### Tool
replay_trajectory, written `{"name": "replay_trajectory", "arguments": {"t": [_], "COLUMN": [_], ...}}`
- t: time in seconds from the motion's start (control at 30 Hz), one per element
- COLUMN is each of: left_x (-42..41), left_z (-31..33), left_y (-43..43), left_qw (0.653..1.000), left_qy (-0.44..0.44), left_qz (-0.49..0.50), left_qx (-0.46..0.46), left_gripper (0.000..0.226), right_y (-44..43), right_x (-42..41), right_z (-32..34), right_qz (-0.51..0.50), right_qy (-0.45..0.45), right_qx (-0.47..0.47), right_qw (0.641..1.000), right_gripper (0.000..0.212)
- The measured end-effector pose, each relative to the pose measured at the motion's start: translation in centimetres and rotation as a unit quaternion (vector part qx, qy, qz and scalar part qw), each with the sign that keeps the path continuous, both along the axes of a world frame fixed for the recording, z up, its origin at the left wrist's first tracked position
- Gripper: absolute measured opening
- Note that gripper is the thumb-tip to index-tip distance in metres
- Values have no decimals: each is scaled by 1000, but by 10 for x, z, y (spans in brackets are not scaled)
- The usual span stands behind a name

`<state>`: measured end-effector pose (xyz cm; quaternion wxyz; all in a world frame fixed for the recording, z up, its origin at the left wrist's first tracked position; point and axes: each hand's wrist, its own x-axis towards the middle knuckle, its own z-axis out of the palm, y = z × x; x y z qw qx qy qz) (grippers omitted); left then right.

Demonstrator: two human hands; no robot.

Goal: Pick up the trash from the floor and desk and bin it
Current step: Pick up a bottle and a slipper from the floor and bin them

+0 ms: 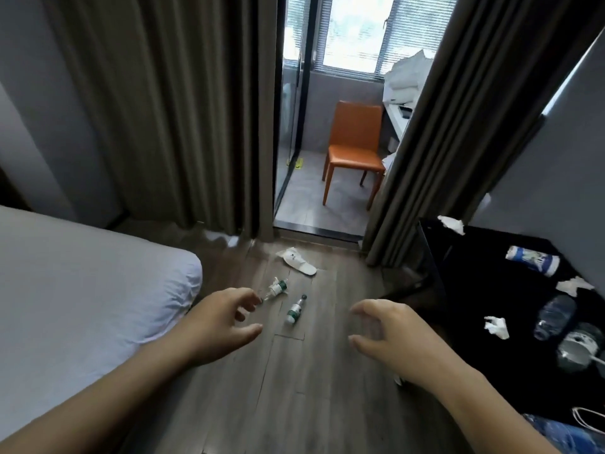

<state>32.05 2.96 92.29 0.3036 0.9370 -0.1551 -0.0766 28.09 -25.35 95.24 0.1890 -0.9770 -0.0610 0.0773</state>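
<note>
Two small plastic bottles with green labels lie on the wooden floor: a crushed bottle (276,287) and a whole bottle (295,310) beside it. A white slipper (297,260) lies farther off near the doorway. My left hand (222,319) hovers open just left of the bottles, fingers curled, holding nothing. My right hand (396,335) is open too, to the right of the bottles. On the black desk (491,283) at the right lie crumpled tissues (497,326), a blue-and-white can (533,259) on its side and a clear water bottle (554,317).
A bed with white sheets (82,283) fills the left. Brown curtains (163,109) hang on both sides of a glass doorway, beyond which stands an orange chair (355,149). A kettle (577,350) sits on the desk's near right. No bin is in view.
</note>
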Motion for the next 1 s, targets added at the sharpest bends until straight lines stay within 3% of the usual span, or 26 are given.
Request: {"name": "replay_trajectory", "arguments": {"t": [0.57, 1.0], "left_x": [278, 455], "left_z": [-45, -129], "left_y": [-50, -57], "left_qw": [997, 988], "left_qy": [47, 133], "left_qz": [52, 28], "left_qx": [41, 69], "left_gripper": [33, 36], "right_y": [-57, -69], "right_x": [310, 460], "right_z": [-68, -134], "right_qz": [7, -18], "right_qy": [42, 113], "right_qx": [26, 28], "right_qw": [999, 993], "right_gripper": [44, 41]}}
